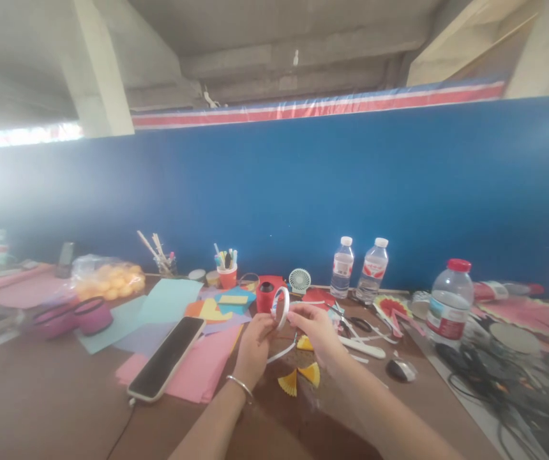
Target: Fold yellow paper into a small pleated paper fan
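Between my hands, above the table, a narrow white roll of tape (286, 304) stands on edge. My left hand (255, 345), with a bangle at the wrist, is closed on the roll's left side. The fingers of my right hand (320, 329) pinch at its right edge; whether they hold a loose tape end is too blurred to tell. Below, folded yellow paper fans (298, 379) lie on the tabletop. Another yellow folded piece (304, 343) is beside my right hand. A white strip (282, 352) curves between the hands, and a red object (265, 295) stands behind them.
Left are a phone (166, 358), pink paper (202, 374) and blue-green sheets (173, 300). A pen cup (227, 277), small fan (299, 280) and water bottles (342, 268) line the back. Scissors (360, 324), a mouse (401, 369), a large bottle (451, 303) and cables (499, 396) are right.
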`<action>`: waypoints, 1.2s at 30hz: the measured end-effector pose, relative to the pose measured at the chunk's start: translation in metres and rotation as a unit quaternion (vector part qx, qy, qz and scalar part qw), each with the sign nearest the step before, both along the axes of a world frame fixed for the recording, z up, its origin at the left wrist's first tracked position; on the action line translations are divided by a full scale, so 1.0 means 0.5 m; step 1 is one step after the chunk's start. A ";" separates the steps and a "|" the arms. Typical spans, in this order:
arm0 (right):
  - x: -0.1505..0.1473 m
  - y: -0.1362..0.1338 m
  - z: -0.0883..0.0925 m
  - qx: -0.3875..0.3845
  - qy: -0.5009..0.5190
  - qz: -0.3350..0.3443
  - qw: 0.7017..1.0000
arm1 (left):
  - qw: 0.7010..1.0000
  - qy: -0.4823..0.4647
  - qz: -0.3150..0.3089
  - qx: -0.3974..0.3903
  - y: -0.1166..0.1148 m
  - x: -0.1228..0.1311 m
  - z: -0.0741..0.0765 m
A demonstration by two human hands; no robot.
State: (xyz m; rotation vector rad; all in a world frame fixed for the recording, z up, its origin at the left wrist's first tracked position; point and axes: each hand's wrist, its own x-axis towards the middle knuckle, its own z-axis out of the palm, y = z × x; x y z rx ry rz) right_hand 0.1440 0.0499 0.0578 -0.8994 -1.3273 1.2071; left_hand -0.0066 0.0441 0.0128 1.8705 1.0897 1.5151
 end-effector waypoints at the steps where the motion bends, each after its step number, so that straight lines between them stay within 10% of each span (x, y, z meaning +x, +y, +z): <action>1: 0.000 -0.002 -0.003 -0.002 0.001 0.005 1.000 | 1.000 -0.013 -0.005 0.001 -0.001 0.002 -0.002; 8: 0.009 0.000 -0.036 0.154 -0.166 -0.032 0.974 | 0.994 -0.076 -0.042 -0.060 -0.031 0.013 0.022; 13: 0.009 0.001 -0.073 0.411 -0.338 -0.067 0.844 | 0.976 -0.171 -0.041 -0.128 -0.033 0.018 0.036; 17: 0.007 0.002 -0.090 0.472 -0.397 -0.082 0.783 | 0.950 -0.256 -0.069 -0.167 -0.029 0.020 0.026; 21: 0.009 0.005 -0.097 0.458 -0.367 -0.089 0.805 | 0.944 -0.263 -0.105 -0.169 -0.033 0.023 0.025; 31: 0.008 -0.018 -0.046 0.187 -0.138 -0.067 0.970 | 0.998 0.056 -0.019 -0.002 -0.045 0.022 0.042; 36: 0.000 -0.020 -0.027 0.138 -0.077 -0.036 0.987 | 0.992 0.117 -0.002 0.047 -0.035 0.020 0.024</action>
